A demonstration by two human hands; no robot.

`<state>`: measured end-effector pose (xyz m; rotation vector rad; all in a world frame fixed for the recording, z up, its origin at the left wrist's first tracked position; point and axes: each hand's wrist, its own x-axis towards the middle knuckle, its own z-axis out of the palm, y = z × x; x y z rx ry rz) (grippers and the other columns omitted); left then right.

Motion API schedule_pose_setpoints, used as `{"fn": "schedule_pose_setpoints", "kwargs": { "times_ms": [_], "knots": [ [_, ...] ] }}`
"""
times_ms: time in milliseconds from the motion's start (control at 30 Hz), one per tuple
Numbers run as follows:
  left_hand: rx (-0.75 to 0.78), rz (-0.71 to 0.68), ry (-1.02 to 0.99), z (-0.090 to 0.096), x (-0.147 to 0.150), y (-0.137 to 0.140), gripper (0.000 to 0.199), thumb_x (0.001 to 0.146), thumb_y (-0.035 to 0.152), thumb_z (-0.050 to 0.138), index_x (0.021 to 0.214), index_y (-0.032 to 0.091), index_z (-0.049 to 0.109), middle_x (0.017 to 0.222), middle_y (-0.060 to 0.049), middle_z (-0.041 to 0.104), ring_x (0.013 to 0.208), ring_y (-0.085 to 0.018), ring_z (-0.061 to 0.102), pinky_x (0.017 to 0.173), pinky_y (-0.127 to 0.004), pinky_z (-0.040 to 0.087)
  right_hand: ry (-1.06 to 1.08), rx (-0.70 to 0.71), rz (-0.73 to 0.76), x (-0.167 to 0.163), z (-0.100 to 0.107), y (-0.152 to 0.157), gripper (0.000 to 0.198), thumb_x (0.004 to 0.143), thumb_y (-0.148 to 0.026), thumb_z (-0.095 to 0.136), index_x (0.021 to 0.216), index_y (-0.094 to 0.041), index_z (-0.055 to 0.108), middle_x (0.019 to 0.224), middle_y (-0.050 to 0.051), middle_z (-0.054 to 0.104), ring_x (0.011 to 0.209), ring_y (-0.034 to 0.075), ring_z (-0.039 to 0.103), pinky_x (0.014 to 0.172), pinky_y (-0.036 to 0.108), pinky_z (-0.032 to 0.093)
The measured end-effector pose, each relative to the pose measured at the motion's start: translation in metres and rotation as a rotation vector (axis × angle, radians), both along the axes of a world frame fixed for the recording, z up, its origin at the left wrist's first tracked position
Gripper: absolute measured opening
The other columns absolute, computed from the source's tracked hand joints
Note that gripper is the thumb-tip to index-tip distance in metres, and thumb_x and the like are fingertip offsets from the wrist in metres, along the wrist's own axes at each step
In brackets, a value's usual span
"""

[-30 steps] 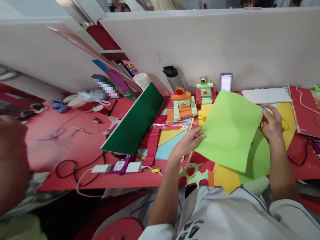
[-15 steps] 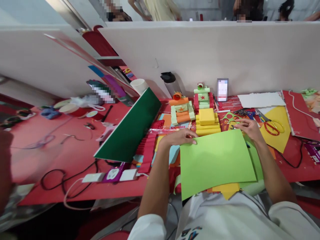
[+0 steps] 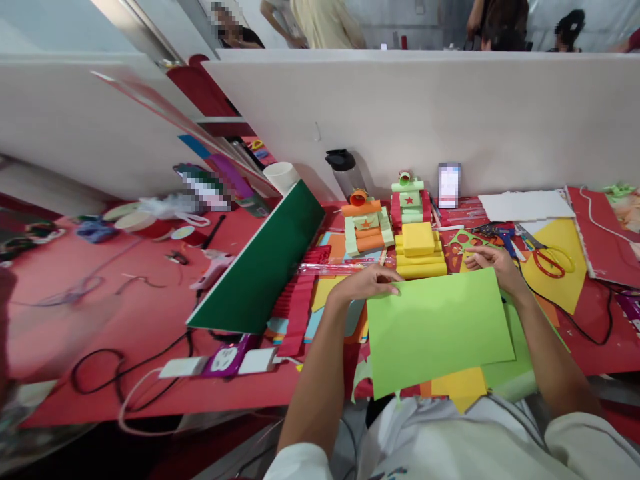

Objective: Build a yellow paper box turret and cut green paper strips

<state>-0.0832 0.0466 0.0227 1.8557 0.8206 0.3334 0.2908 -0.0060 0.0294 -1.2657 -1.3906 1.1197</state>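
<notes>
Both hands, left [image 3: 367,283] and right [image 3: 493,262], pinch our green sheet's [image 3: 437,330] far corners; its long axis runs across the desk [image 3: 125,320].

lime-green sheet [image 3: 440,327], red table [image 3: 125,320]

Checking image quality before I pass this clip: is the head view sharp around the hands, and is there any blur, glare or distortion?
Head view: the light green sheet, left hand and right hand are sharp and evenly lit, with no glare; the left edge of the red table smears soft; the white partition bows from wide-angle distortion; the phone screen and some faces behind are pixelated.
</notes>
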Motion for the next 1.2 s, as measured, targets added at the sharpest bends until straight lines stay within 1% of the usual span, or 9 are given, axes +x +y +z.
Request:
{"fn": "schedule_pose_setpoints", "kwargs": {
  "times_ms": [167, 300, 467, 633, 733, 833, 900, 1033, 1200],
  "knots": [
    [0.013, -0.016, -0.006, -0.004, 0.003, -0.001, 0.047, 0.083, 0.053, 0.081, 0.109, 0.014, 0.081, 0.095, -0.011, 0.082, 0.082, -0.02, 0.071, 0.074, -0.026, 0.054, 0.025, -0.024, -0.079, -0.002, -0.005, 0.001, 0.043, 0.078, -0.048, 0.088, 0.112, -0.023, 0.083, 0.1, 0.011, 0.084, 0.087, 0.029, 0.081, 0.075, 0.039, 0.065],
    [0.025, 0.009, -0.011, -0.01, 0.001, 0.0, 0.049, 0.083, 0.054, 0.081, 0.112, 0.015, 0.081, 0.097, -0.011, 0.082, 0.084, -0.021, 0.071, 0.077, -0.028, 0.055, -0.041, -0.009, -0.098, -0.001, -0.009, 0.001, 0.04, 0.073, -0.045, 0.091, 0.105, -0.023, 0.085, 0.091, 0.01, 0.084, 0.078, 0.03, 0.08, 0.066, 0.039, 0.063],
    [0.0, 0.035, 0.008, -0.012, -0.001, -0.002, 0.052, 0.083, 0.057, 0.081, 0.112, 0.015, 0.081, 0.093, -0.01, 0.081, 0.083, -0.021, 0.071, 0.075, -0.027, 0.054, -0.162, 0.085, -0.105, -0.005, -0.003, -0.002, 0.033, 0.083, -0.049, 0.082, 0.105, -0.025, 0.085, 0.102, 0.008, 0.082, 0.084, 0.027, 0.076, 0.067, 0.036, 0.059],
    [0.0, 0.021, 0.004, -0.008, 0.001, -0.005, 0.052, 0.083, 0.059, 0.079, 0.111, 0.016, 0.08, 0.094, -0.01, 0.08, 0.084, -0.02, 0.07, 0.075, -0.027, 0.054, -0.181, 0.046, -0.104, -0.014, 0.003, -0.007, 0.047, 0.092, -0.059, 0.066, 0.124, -0.027, 0.076, 0.064, -0.001, 0.063, 0.051, 0.016, 0.055, 0.043, 0.028, 0.039],
    [-0.008, 0.027, 0.0, -0.006, 0.0, -0.006, 0.053, 0.083, 0.059, 0.079, 0.112, 0.015, 0.08, 0.091, -0.009, 0.079, 0.078, -0.019, 0.067, 0.071, -0.026, 0.052, -0.067, 0.033, -0.106, -0.012, 0.002, -0.007, 0.056, 0.092, -0.069, 0.063, 0.128, -0.027, 0.072, 0.057, -0.003, 0.053, 0.045, 0.014, 0.045, 0.04, 0.028, 0.034],
    [-0.003, 0.066, 0.01, -0.004, -0.002, -0.006, 0.052, 0.083, 0.059, 0.079, 0.11, 0.014, 0.079, 0.086, -0.007, 0.076, 0.071, -0.016, 0.062, 0.065, -0.025, 0.049, 0.044, -0.047, -0.018, -0.002, 0.002, -0.006, 0.075, 0.09, -0.087, 0.043, 0.113, -0.024, 0.077, 0.062, 0.003, 0.063, 0.051, 0.018, 0.056, 0.044, 0.03, 0.042],
    [0.011, 0.092, 0.005, -0.004, -0.002, -0.005, 0.05, 0.083, 0.058, 0.078, 0.106, 0.014, 0.079, 0.086, -0.006, 0.075, 0.068, -0.014, 0.059, 0.062, -0.024, 0.047, 0.029, -0.111, 0.071, 0.005, 0.003, -0.005, 0.078, 0.085, -0.091, 0.045, 0.104, -0.023, 0.078, 0.072, 0.006, 0.071, 0.061, 0.022, 0.065, 0.051, 0.032, 0.049],
    [-0.009, 0.101, -0.03, -0.005, -0.004, -0.003, 0.045, 0.085, 0.054, 0.076, 0.104, 0.013, 0.077, 0.084, -0.005, 0.072, 0.067, -0.012, 0.055, 0.058, -0.022, 0.043, -0.192, -0.189, 0.12, 0.009, 0.006, -0.006, 0.051, 0.075, -0.068, 0.08, 0.09, -0.019, 0.078, 0.084, 0.006, 0.078, 0.073, 0.024, 0.071, 0.06, 0.032, 0.055],
    [-0.114, 0.048, -0.053, -0.006, -0.006, -0.003, 0.045, 0.087, 0.056, 0.074, 0.104, 0.013, 0.073, 0.076, 0.0, 0.063, 0.061, -0.009, 0.045, 0.053, -0.02, 0.035, -0.16, -0.256, 0.074, 0.007, 0.011, -0.005, 0.041, 0.08, -0.058, 0.08, 0.091, -0.018, 0.079, 0.093, 0.008, 0.081, 0.077, 0.024, 0.074, 0.066, 0.034, 0.058]
  ]
}}
